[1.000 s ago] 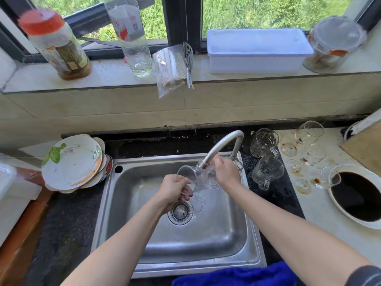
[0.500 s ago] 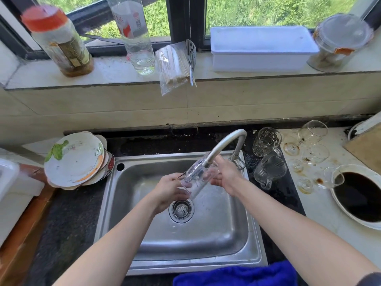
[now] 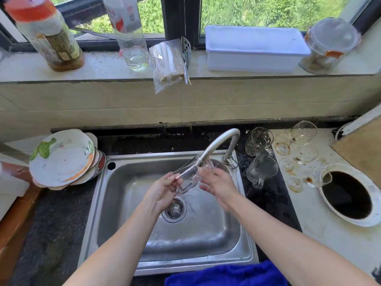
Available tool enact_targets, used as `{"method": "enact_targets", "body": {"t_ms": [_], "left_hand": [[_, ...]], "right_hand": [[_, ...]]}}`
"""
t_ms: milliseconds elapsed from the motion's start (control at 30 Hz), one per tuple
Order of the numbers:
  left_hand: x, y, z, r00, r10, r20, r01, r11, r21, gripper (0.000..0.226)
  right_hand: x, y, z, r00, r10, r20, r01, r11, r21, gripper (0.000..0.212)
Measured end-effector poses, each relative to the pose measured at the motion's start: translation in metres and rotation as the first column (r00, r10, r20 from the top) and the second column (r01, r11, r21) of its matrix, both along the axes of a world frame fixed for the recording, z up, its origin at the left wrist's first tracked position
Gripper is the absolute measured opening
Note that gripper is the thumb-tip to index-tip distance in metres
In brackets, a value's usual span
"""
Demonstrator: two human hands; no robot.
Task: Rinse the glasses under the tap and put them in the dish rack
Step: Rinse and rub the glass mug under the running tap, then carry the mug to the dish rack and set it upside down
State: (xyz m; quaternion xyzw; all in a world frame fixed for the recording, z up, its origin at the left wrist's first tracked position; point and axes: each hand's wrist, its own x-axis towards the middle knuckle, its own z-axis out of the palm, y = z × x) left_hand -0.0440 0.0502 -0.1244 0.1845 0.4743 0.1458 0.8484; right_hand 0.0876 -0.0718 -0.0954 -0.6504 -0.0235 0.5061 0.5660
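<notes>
A person holds a glass [image 3: 188, 177] tilted under the tap [image 3: 216, 143], over the steel sink [image 3: 206, 265]. The left hand [image 3: 162, 191] curls its fingers round the low end; the right hand [image 3: 219, 185] lays straight fingers on the top end. Dark counter [image 3: 51, 223] lies around, with plates [image 3: 61, 157] left, more glasses [image 3: 259, 141] right, a sunny window sill [image 3: 99, 66] behind.

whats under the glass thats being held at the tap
The wet sink floor with the round drain strainer, and water splashing beside it. The left hand, gripping the glass, covers the strainer's upper-left edge and the basin beneath that wrist.
</notes>
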Motion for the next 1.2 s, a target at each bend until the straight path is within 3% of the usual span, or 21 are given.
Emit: {"method": "enact_targets", "body": {"t_ms": [100, 200, 267, 367, 467, 533, 633, 733, 833, 900, 1000, 1133, 1200], "left_hand": [[-0.001, -0.005, -0.005, 0.999, 0.039, 0.037, -0.040, 0.999, 0.024, 0.020], [-0.011, -0.007, -0.011, 0.999, 0.035, 0.028, -0.035, 0.999, 0.025, 0.030], [-0.020, -0.008, -0.018, 1.000, -0.004, -0.025, 0.004, 1.000, 0.028, 0.034], [-0.028, -0.016, -0.018, 0.964, -0.161, -0.211, 0.189, 0.975, 0.117, 0.034], [-0.028, -0.033, -0.009, 0.846, -0.327, -0.420, 0.436, 0.879, 0.194, 0.029], [-0.029, -0.039, -0.008, 0.730, -0.369, -0.575, 0.588, 0.768, 0.254, 0.026], [-0.032, -0.039, -0.003, 0.465, -0.304, -0.832, 0.839, 0.452, 0.304, 0.028], [-0.028, -0.038, 0.012, 0.303, -0.262, -0.916, 0.946, 0.202, 0.255, 0.030], [-0.015, -0.038, 0.024, 0.200, -0.201, -0.959, 0.974, -0.062, 0.217, 0.031], [-0.005, -0.044, 0.032, 0.176, -0.140, -0.974, 0.956, -0.210, 0.203, 0.030], [0.011, -0.060, 0.043, 0.218, -0.091, -0.972, 0.888, -0.395, 0.236, 0.029], [0.029, -0.096, 0.056, 0.357, -0.150, -0.922, 0.737, -0.562, 0.376, 0.021], [0.040, -0.122, 0.066, 0.374, -0.196, -0.907, 0.654, -0.637, 0.407, 0.019]], "right_hand": [[-0.006, -0.003, 0.008, 0.997, 0.063, -0.044, -0.070, 0.982, -0.174, 0.050], [-0.008, -0.001, 0.011, 0.985, 0.158, -0.068, -0.169, 0.956, -0.239, 0.032], [-0.010, -0.001, 0.008, 0.982, 0.191, 0.010, -0.182, 0.949, -0.259, 0.025], [-0.012, -0.002, 0.005, 0.948, 0.302, 0.103, -0.263, 0.923, -0.282, 0.021], [-0.010, -0.007, 0.011, 0.939, 0.332, 0.088, -0.299, 0.916, -0.268, 0.016], [-0.007, -0.014, 0.013, 0.904, 0.400, 0.152, -0.347, 0.892, -0.289, 0.017], [-0.004, -0.028, 0.016, 0.728, 0.592, 0.346, -0.441, 0.790, -0.425, 0.022], [-0.002, -0.049, 0.024, 0.481, 0.711, 0.513, -0.394, 0.698, -0.599, 0.028], [-0.005, -0.076, 0.033, 0.384, 0.719, 0.579, -0.311, 0.691, -0.652, 0.031], [-0.011, -0.097, 0.038, 0.406, 0.672, 0.619, -0.256, 0.734, -0.629, 0.029], [-0.028, -0.132, 0.045, 0.529, 0.514, 0.675, -0.125, 0.834, -0.537, 0.028], [-0.051, -0.184, 0.053, 0.627, 0.277, 0.728, 0.132, 0.883, -0.449, 0.032], [-0.060, -0.216, 0.058, 0.638, 0.160, 0.753, 0.260, 0.876, -0.406, 0.033]]}}
